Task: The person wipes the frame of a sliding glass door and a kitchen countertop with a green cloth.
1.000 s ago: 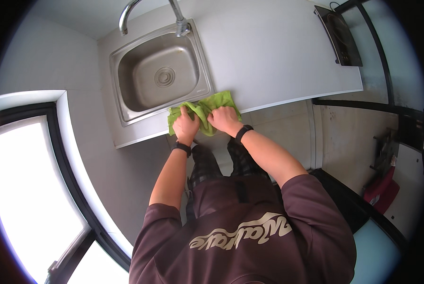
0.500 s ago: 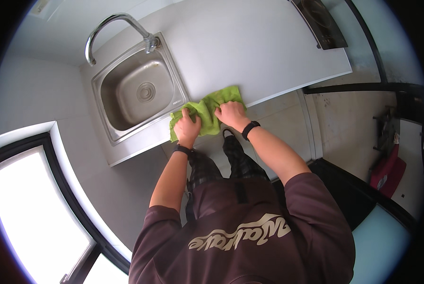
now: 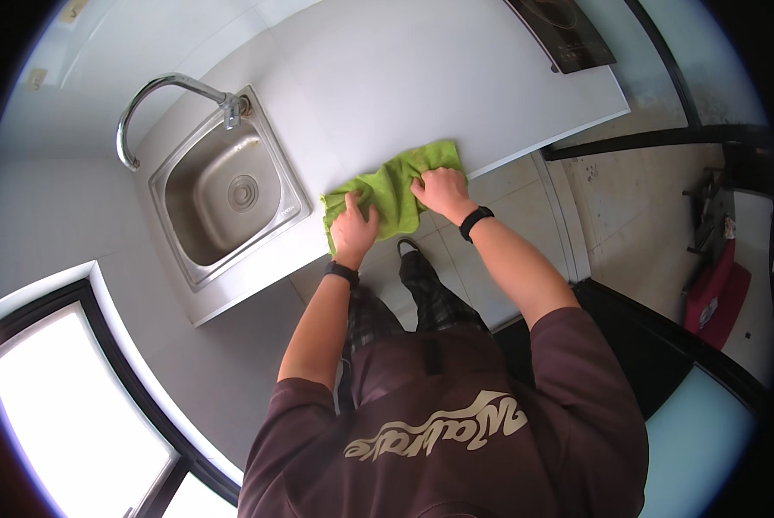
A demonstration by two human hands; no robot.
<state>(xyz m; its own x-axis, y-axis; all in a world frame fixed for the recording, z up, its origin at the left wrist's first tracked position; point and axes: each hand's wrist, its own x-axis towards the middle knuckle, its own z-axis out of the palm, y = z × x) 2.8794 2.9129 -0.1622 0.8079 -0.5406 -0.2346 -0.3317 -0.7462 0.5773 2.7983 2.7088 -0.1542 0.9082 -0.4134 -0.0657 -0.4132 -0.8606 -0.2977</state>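
Both hands have carried the green cloth [image 3: 393, 186] rightward, away from the sink [image 3: 223, 194]: left hand [image 3: 353, 229] and right hand [image 3: 439, 190] each bunch it closed-fingered at the counter [image 3: 421, 78] edge.

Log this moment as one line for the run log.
left hand: on green cloth | right hand: on green cloth | cloth: bunched at white counter front edge, right of sink

Steel sink [image 3: 195, 237] with curved tap [image 3: 158, 99], white counter [image 3: 421, 78], dark cooktop [image 3: 564, 30].
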